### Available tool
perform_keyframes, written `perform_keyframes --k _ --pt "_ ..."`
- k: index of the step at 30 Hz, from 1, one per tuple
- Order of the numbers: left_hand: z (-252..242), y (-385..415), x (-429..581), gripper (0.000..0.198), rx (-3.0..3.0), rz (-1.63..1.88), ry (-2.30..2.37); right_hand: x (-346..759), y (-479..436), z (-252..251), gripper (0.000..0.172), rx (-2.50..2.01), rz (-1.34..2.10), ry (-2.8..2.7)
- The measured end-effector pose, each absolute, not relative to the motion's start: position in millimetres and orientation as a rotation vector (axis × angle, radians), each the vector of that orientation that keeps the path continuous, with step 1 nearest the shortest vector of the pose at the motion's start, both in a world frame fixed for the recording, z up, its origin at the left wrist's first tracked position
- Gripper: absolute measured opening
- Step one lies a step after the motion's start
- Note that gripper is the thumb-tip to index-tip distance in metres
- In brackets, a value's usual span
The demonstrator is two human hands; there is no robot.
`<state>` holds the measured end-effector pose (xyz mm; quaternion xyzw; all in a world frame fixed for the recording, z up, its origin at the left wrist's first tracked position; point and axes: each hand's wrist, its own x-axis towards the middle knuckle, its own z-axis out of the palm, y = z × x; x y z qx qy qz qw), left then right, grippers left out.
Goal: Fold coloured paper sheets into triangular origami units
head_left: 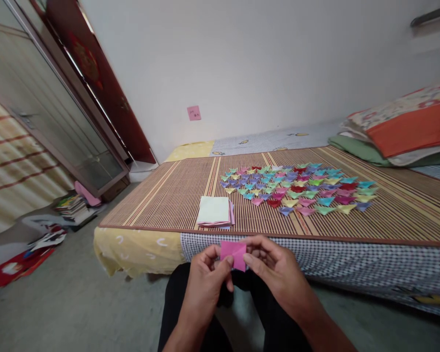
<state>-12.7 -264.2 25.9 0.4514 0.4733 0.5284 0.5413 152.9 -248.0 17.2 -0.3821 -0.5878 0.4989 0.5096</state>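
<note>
A small square of magenta paper with faint crease lines is held up in front of the bed's edge, above my knees. My left hand pinches its left side between thumb and fingers. On the right side, my right hand grips it the same way, thumb on the face toward me. Just beyond lies a stack of square paper sheets, pale yellow on top with pink edges below. Many folded paper pieces in mixed colours stand in rows on the woven mat to the right.
Folded bedding is piled at the bed's right end. A pink note sticks to the wall. On the left are a red door, a glass-panelled door and a stack of books low down.
</note>
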Motion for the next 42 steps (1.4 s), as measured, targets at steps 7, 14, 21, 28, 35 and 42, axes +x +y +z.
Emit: perform_keyframes --k 7,14,21,28,35,42 --pt "27 -263 -10 0.039 0.962 1.235 1.103 152 -248 14 0.025 -0.964 1.057 -1.402" --pt "24 -263 -8 0.029 0.922 1.382 1.073 147 -250 12 0.014 -0.927 0.953 -1.406" --pt "28 -263 -10 0.022 1.049 1.389 1.029 143 -251 15 0.011 -0.801 1.037 -1.287" --pt "27 -261 -18 0.004 1.312 1.494 1.009 144 -255 17 0.012 -0.818 1.093 -1.32" --pt "37 -269 -20 0.011 1.579 1.508 1.097 143 -259 17 0.006 -0.783 1.198 -1.208" --pt "40 -273 -21 0.015 1.827 1.588 1.265 138 -260 16 0.017 -0.819 1.023 -1.293"
